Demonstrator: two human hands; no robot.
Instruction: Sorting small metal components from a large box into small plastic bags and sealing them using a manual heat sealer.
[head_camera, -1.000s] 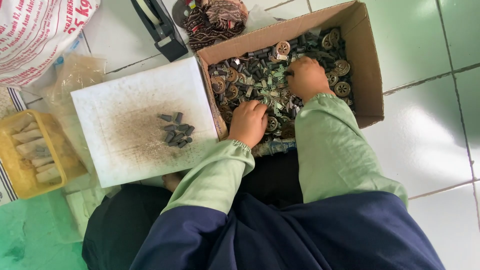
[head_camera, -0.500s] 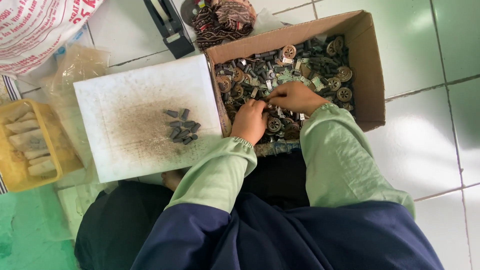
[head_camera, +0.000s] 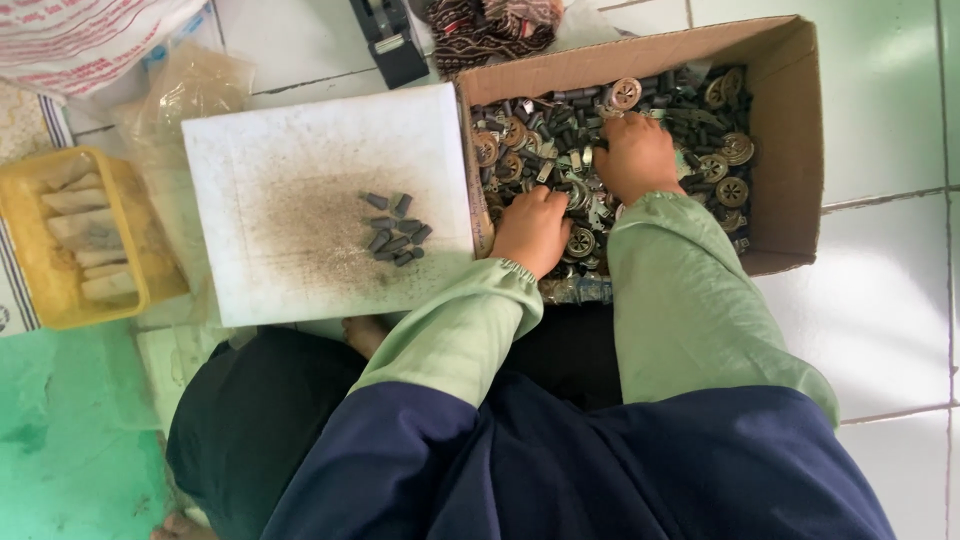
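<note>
Pale tiled floor (head_camera: 900, 290) carries a yellow plastic basket (head_camera: 40, 300), then a white board (head_camera: 300, 160) bearing small grey cylindrical pieces (head_camera: 395, 230). Beside it, in the brown cardboard box (head_camera: 790, 120) of dark metal parts (head_camera: 700, 110), the left hand (head_camera: 530, 232) and right hand (head_camera: 635, 155) rest knuckles-up; I cannot tell whether either grasps anything.

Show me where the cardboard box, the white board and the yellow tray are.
cardboard box (head_camera: 785, 150): head view, right inner wall.
white board (head_camera: 300, 140): head view, bare upper part.
yellow tray (head_camera: 25, 260): head view, left rim.

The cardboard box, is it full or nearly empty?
Fairly full: small metal parts cover the cardboard box floor; both hands rest in them.
</note>
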